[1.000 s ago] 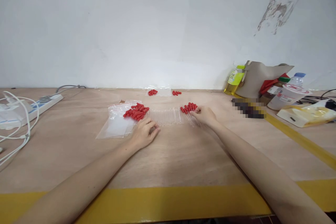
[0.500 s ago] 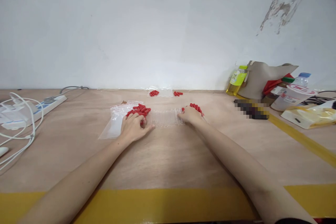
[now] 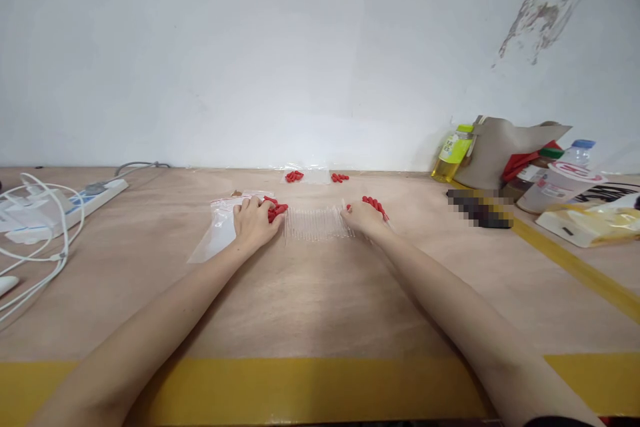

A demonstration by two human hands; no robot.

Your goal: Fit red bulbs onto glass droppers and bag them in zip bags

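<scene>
A row of thin, clear sticks or tubes [image 3: 316,225] lies side by side in the middle of the table. My left hand [image 3: 254,221] rests at its left, over a pile of small red capsule-shaped pieces [image 3: 277,209]; its fingers are spread and curved, the thumb apart, and part of the pile is hidden beneath. At the row's right end, my right hand [image 3: 366,219] has thumb and fingertips pinched together; what is between them is too small to make out. More red pieces [image 3: 374,204] lie just behind that hand.
Under the left hand is a clear zip bag [image 3: 213,240]. Two small red heaps [image 3: 295,177] sit by the wall on clear plastic. A power strip [image 3: 95,203] with white cables stands left; a yellow bottle [image 3: 453,153], grey bag [image 3: 493,153] and lidded cup [image 3: 557,187] stand right.
My left hand has shifted slightly away from me and left, its thumb drawing back from the row and its fingers reaching further over the red pile. My right hand stays nearly in place.
</scene>
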